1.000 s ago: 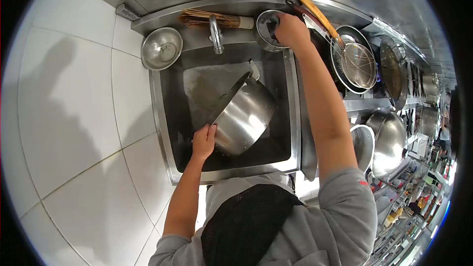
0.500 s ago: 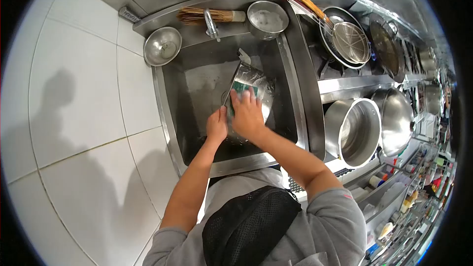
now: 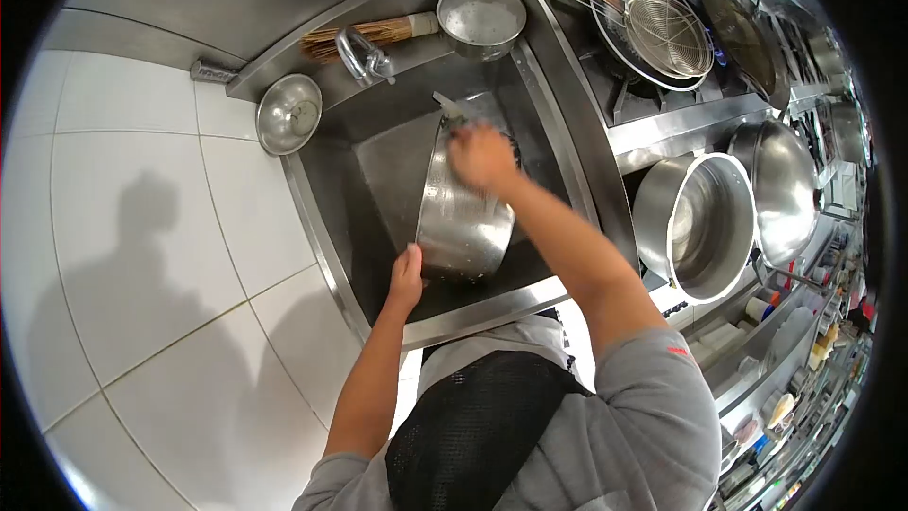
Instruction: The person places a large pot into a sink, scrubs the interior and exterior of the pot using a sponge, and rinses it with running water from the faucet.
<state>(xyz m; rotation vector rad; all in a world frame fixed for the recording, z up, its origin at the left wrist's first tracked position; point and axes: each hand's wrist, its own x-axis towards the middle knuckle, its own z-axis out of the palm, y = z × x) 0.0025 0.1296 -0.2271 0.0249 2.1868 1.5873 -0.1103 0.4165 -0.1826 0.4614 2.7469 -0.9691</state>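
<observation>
The right hand (image 3: 484, 159) is curled, fingers drawn in, over the upper part of the pot (image 3: 465, 222); it is blurred, and whether it pinches anything cannot be told. The left hand (image 3: 407, 276) pinches the pot's near edge, thumb showing. The pot lies tilted in the sink (image 3: 388, 166), its wall shiny and wet, and a handle (image 3: 448, 106) sticks out at its far end. Beyond the sink's far side stands the tap (image 3: 364, 59), with a brush (image 3: 374, 35) behind it. A small bowl (image 3: 289, 114) sits at the left corner and a saucepan (image 3: 481, 21) at the right one. Farther right, a strainer (image 3: 670, 35) rests over a frying pan (image 3: 615, 30) on the stove (image 3: 643, 109). Nearer are a large pot (image 3: 705, 227) and, just beside it, a domed steel vessel (image 3: 787, 191).
</observation>
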